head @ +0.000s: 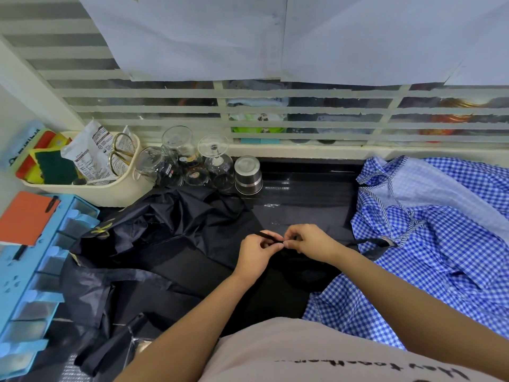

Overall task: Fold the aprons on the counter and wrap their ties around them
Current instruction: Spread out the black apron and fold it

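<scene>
Two hands meet at the middle of the counter [303,194]: the left hand [254,255] and the right hand [308,242] both pinch a thin black tie [268,236] between finger and thumb. The black apron [170,230] sprawls unfolded toward nine o'clock and the checked apron [440,244] toward three. If either pinch slackens, I'd guess the tie slips and any wrap loosens.
</scene>
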Available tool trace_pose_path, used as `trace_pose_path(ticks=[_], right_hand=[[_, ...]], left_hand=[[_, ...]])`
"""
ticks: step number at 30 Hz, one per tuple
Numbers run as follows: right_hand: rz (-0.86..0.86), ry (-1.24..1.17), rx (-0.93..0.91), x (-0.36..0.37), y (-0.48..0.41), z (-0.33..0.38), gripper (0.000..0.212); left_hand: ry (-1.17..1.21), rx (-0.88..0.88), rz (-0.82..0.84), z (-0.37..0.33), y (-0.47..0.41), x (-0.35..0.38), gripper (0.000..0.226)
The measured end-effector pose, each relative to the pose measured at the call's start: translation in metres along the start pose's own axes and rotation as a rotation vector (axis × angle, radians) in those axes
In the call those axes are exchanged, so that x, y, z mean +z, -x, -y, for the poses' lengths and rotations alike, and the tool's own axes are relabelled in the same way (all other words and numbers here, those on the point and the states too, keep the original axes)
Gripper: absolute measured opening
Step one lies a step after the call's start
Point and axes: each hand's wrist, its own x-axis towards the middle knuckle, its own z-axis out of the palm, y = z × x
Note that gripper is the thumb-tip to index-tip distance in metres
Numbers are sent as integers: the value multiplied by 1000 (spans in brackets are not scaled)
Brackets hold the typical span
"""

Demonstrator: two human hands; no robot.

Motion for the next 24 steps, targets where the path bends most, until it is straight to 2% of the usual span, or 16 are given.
trace_pose_path(ticks=[8,17,24], right_hand=[[24,117,-65,2,-2,-3,3],[82,-2,19,4,-5,-4,6],[67,-195,93,4,-1,-3,27]], left_hand=[[26,73,-64,3,3,2,10],[-453,339,63,6,-5,-3,11],[-664,290,112,-1,-3,6,16]])
